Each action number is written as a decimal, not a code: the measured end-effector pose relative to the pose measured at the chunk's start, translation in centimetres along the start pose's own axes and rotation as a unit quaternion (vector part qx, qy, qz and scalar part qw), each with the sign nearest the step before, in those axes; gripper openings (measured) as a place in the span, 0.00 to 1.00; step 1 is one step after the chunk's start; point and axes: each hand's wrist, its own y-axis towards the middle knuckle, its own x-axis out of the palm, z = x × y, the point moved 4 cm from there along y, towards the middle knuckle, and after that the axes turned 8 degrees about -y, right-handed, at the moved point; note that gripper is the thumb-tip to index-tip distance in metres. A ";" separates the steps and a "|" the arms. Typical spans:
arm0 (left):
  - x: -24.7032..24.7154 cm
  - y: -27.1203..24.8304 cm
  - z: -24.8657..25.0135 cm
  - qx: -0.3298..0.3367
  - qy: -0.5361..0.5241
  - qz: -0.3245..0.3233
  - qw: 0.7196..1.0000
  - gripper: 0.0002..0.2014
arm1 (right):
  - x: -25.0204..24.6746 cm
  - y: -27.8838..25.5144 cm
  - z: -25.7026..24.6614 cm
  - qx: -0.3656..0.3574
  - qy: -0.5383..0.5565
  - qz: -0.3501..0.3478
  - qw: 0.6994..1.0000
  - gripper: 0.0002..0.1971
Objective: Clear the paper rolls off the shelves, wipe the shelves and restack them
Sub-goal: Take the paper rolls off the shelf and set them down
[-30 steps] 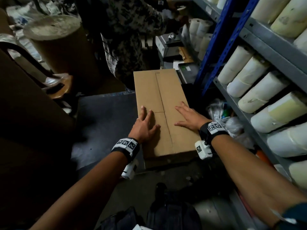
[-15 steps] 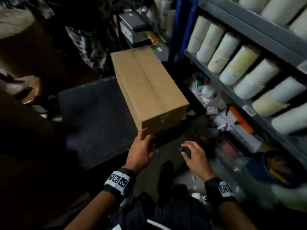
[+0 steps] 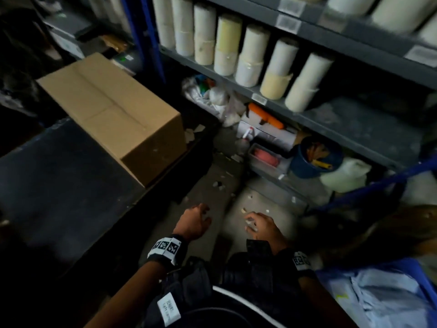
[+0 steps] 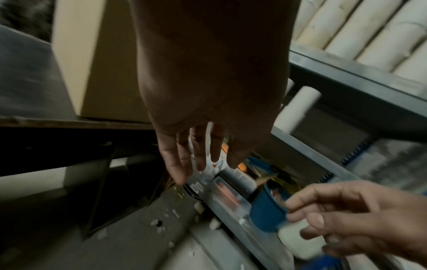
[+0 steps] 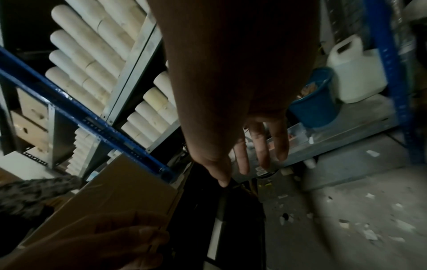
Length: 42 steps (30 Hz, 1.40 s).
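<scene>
Several cream and white paper rolls (image 3: pixel 250 55) lie side by side on the grey metal shelf (image 3: pixel 331 124), ends facing out; more rolls (image 3: pixel 387 10) fill the shelf above. The right part of the lower shelf is bare and dusty. Both hands hang over the floor in front of the shelving, empty. My left hand (image 3: pixel 196 221) has relaxed, straight fingers (image 4: pixel 177 164). My right hand (image 3: pixel 257 223) also hangs loose, its fingers (image 5: pixel 261 146) spread. The rolls show in the right wrist view (image 5: pixel 76 60) too.
A closed cardboard box (image 3: pixel 113 112) sits on a dark platform (image 3: pixel 59 185) at left. Under the shelf stand a blue bucket (image 3: pixel 314 157), a white jug (image 5: pixel 355 71), an orange tool (image 3: pixel 264 114) and plastic bags. A blue bin (image 3: pixel 383 297) is at lower right. Paper scraps litter the floor.
Both hands left the cardboard box and dropped toward the floor. My view swung right, toward the shelf of rolls.
</scene>
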 end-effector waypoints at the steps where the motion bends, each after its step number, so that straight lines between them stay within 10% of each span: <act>1: 0.8 0.1 0.8 -0.001 0.010 -0.009 1.000 0.27 | -0.3 -0.7 1.2 0.011 0.007 0.005 1.000 0.18; 14: 9.3 1.7 9.5 0.034 0.077 -0.058 0.995 0.22 | -5.9 -5.1 10.7 0.043 0.008 0.028 0.999 0.22; 30: -3.8 28.4 34.0 0.265 0.040 0.096 0.959 0.28 | -32.1 20.1 13.5 0.079 -0.208 0.215 0.951 0.31; 42: -4.1 38.3 43.0 0.255 -0.171 0.199 0.931 0.51 | -33.0 24.8 19.3 0.123 -0.292 0.122 0.941 0.37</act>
